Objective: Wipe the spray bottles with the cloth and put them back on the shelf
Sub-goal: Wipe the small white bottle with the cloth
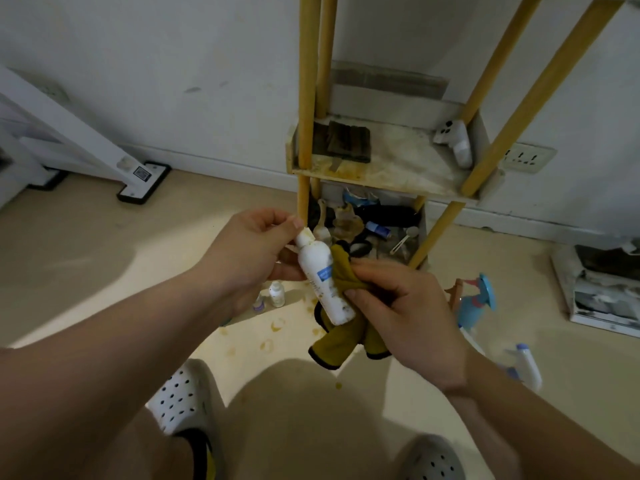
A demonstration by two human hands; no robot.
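Left grip pinching white bottle, right grip clutching cloth, blue sprayer on floor, shelf behind

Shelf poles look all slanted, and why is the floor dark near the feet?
Head view: the wide-angle lens splays the shelf poles outward; a shadow darkens the floor around the shoes; the spray bottle at the right edge looks blurred.
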